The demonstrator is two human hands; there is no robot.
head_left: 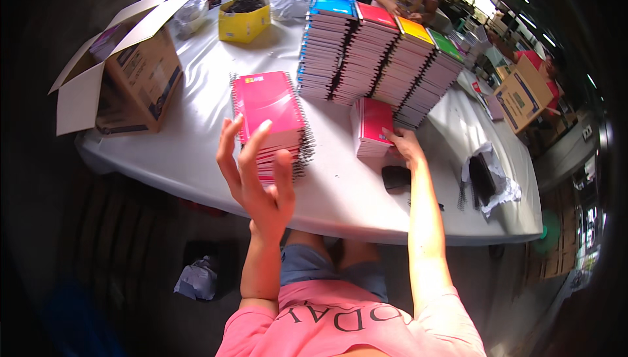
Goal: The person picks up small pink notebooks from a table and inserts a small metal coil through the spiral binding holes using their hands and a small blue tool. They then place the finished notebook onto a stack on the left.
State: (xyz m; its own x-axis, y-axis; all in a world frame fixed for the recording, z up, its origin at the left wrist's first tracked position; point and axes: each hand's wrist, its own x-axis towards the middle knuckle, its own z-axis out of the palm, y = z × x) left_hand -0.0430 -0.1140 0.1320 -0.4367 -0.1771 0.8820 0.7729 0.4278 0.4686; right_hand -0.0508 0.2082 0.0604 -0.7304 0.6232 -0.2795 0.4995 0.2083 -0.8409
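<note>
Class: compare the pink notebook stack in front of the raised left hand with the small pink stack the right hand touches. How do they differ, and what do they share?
The left stack is taller and wider than the small stack. The left stack's spiral wire shows along its edges; the small stack shows none. The left hand is raised in front of the left stack, fingers spread, holding nothing; the right hand rests against the small stack. Both have pink covers and lie on the white table.
</note>
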